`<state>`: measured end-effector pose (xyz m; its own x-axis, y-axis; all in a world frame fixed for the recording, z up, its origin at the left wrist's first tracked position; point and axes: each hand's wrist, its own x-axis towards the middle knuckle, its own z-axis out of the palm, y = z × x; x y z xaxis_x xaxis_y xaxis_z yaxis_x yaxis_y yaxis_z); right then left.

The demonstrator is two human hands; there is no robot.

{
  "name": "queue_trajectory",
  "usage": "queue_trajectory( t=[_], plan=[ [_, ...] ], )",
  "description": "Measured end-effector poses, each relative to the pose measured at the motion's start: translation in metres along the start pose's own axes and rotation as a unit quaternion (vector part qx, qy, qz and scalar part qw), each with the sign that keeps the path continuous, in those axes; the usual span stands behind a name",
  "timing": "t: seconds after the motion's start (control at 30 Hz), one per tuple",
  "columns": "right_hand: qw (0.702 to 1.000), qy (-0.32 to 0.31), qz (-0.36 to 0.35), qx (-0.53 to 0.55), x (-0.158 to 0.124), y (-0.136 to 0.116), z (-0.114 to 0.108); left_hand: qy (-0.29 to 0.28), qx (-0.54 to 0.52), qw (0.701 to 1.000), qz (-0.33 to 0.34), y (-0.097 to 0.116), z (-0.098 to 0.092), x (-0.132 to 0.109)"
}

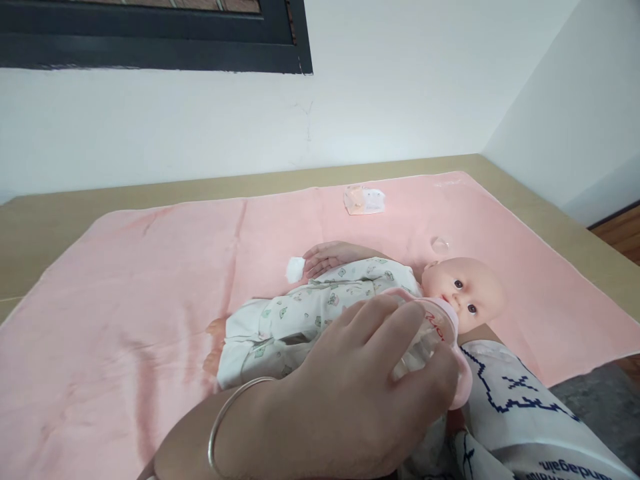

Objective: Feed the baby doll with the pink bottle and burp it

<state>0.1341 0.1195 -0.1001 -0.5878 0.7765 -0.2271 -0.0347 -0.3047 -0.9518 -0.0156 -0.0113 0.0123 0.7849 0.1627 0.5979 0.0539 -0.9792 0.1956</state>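
A baby doll [320,300] in white patterned clothes lies on its back, its bald head [475,293] to the right. My left hand [370,373], with a silver bangle at the wrist, is wrapped round a clear baby bottle [420,347] with pink parts. The bottle's top is beside the doll's mouth; I cannot tell whether a teat touches it. From the right, my sleeved right arm passes under the doll's neck. My right hand [327,257] shows at the doll's far side, fingers stretched out. Its fingertips are beside a small white pad [295,269].
Pink cloth [125,287] with creases covers most of the tan surface [30,220]. A small printed packet [364,200] lies near its far edge. A clear dome-shaped cap [441,245] sits beyond the doll's head. White walls [390,87] and a dark window frame [150,47] stand behind.
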Motion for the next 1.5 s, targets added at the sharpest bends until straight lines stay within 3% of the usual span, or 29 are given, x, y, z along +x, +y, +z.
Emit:
queue_trajectory(
  t=[0.43,0.53,0.67,0.73,0.83,1.07,1.17,1.23,1.3,1.4,1.5],
  plan=[
    [1.0,-0.011,-0.015,0.017,0.005,0.005,-0.002,0.028,0.032,0.999,-0.002,0.0,0.003,0.001],
    [0.999,0.028,-0.039,-0.002,-0.018,0.022,-0.007,0.032,0.03,0.999,-0.002,-0.001,0.004,0.002],
    [0.989,0.127,-0.066,-0.022,-0.085,0.072,-0.03,0.028,0.024,0.999,-0.002,-0.002,0.002,0.003],
    [0.989,0.135,-0.05,-0.028,-0.11,0.09,-0.041,0.033,0.024,0.999,-0.005,-0.002,0.003,0.003],
    [0.99,0.129,-0.044,-0.025,-0.118,0.098,-0.047,0.044,0.029,0.999,-0.005,-0.002,0.004,0.002],
    [0.993,0.106,-0.046,-0.01,-0.116,0.086,-0.041,0.044,0.034,0.998,-0.003,-0.001,0.004,0.001],
    [0.993,0.107,-0.059,-0.005,-0.099,0.069,-0.029,0.045,0.042,0.998,0.002,-0.001,0.005,-0.001],
    [0.993,0.086,-0.075,0.012,-0.071,0.049,-0.017,0.046,0.045,0.998,-0.002,-0.001,0.007,-0.001],
    [0.999,0.01,-0.041,0.026,-0.035,0.027,-0.007,0.043,0.044,0.998,-0.006,-0.002,0.008,-0.001],
    [0.999,-0.022,-0.011,0.033,0.008,0.005,-0.003,0.044,0.039,0.998,-0.001,-0.002,0.008,0.0],
    [0.997,-0.042,0.051,0.044,0.025,0.002,-0.009,0.047,0.036,0.998,0.001,-0.002,0.006,0.0]
  ],
)
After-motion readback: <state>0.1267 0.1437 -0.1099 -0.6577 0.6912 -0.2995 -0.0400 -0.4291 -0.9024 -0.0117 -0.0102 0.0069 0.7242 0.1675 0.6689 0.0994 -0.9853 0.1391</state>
